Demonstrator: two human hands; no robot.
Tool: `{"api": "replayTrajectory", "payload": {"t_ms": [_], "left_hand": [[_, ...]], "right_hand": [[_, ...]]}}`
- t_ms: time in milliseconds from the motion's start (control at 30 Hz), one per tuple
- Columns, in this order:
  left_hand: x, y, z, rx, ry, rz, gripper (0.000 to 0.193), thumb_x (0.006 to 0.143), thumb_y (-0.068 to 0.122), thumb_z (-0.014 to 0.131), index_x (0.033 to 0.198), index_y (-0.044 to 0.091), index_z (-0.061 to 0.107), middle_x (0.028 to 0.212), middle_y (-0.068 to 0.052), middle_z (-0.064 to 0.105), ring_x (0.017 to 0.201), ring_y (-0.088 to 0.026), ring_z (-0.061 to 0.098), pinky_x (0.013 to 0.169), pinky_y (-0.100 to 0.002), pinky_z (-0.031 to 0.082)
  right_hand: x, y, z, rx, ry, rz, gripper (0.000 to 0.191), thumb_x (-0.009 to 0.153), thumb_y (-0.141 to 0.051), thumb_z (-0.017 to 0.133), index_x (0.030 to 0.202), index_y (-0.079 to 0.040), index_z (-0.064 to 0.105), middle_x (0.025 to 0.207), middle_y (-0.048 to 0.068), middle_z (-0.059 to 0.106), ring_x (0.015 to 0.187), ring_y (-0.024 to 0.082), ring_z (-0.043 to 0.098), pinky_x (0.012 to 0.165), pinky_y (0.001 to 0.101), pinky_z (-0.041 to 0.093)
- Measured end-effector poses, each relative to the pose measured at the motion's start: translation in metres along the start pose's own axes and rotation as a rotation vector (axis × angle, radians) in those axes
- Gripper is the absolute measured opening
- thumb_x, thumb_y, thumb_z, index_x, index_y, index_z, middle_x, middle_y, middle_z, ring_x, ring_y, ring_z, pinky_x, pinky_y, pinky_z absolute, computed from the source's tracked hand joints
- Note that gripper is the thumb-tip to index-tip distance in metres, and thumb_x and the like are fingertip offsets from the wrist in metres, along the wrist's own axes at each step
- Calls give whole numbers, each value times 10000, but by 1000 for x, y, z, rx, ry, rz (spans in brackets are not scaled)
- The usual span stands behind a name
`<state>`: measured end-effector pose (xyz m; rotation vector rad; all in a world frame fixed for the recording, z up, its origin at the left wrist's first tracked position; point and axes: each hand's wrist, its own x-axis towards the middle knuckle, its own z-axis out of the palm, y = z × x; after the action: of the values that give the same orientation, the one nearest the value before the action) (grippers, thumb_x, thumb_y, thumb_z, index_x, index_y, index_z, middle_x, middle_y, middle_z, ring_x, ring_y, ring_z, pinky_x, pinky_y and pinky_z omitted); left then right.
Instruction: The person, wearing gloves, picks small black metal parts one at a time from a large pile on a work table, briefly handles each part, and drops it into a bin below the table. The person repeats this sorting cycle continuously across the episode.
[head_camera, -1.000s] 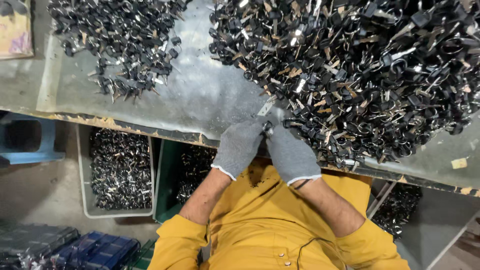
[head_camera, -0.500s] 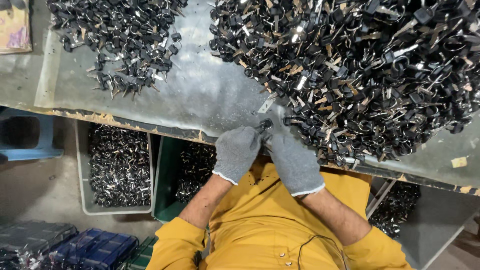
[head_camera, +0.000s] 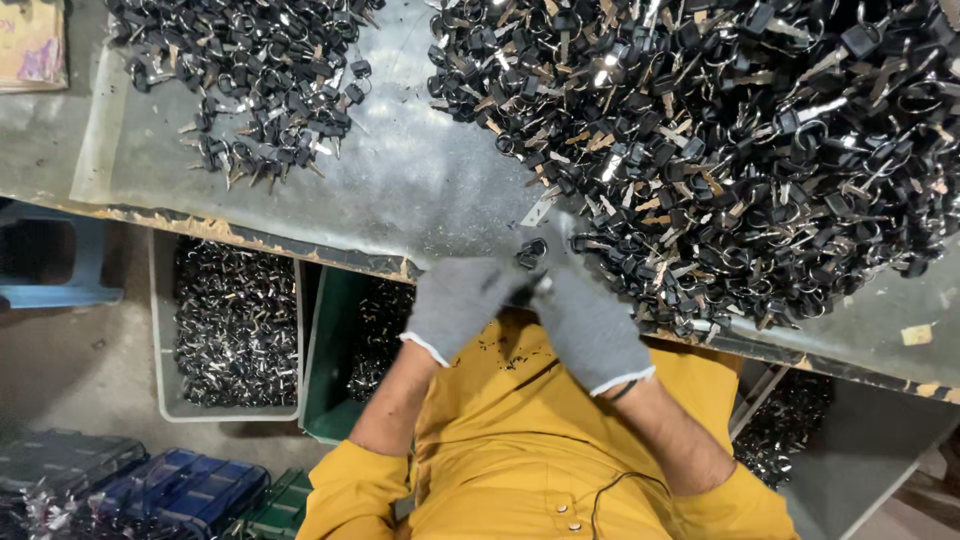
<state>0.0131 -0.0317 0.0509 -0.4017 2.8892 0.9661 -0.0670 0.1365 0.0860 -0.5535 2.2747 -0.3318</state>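
Workshop, probably; key heaps (head_camera: 740, 150), metal bench (head_camera: 400, 190), bins (head_camera: 230, 330)

Small black key piece (head_camera: 531, 250) pinched between gloved fingertips, at table edge.

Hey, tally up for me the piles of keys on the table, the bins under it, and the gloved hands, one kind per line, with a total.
Piles of black-headed keys on the table: 2, a small pile and a big pile
Bins of metal parts below: 2, a grey bin and a green bin
Gloved hands: 2, left hand and right hand
Total: 6
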Motion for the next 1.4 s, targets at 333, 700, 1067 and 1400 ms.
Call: {"api": "replayTrajectory", "payload": {"t_ms": [333, 700, 1067, 1400], "left_hand": [[48, 11, 2, -279, -22, 160, 179, 854, 233, 778, 1019, 164, 767, 902, -77, 761, 788, -242, 739, 768, -385, 578], [21, 3, 18, -52, 278, 222, 300, 800, 127, 742, 1094, 94, 690, 917, -117, 728, 892, -342, 690, 798, -481, 527], [17, 9, 25, -14, 280, 267, 150, 854, 73, 667, 1002, 94, 661, 899, -128, 697, 876, -341, 690, 800, -480, 538], [14, 12, 24, -91, 275, 129, 138, 849, 153, 754, 969, 132, 690, 870, -102, 695, 797, -328, 703, 705, -465, 552]], "right_hand": [[9, -1, 16, -272, 174, -28, 280, 1027, -275, 546, 1160, -31, 576, 1010, 226, 724, 898, 368, 743, 765, 489, 598], [24, 12, 6, -13, 202, -208, 403, 943, -338, 605, 1230, -64, 530, 959, 239, 733, 820, 442, 722, 690, 556, 576], [21, 11, 11, -169, 163, -112, 226, 1040, -274, 508, 1101, -63, 560, 937, 173, 710, 709, 322, 749, 576, 448, 620], [15, 22, 35, -339, 439, -192, 240, 964, -341, 622, 1048, -118, 593, 882, 146, 693, 685, 318, 739, 538, 476, 595]]}}
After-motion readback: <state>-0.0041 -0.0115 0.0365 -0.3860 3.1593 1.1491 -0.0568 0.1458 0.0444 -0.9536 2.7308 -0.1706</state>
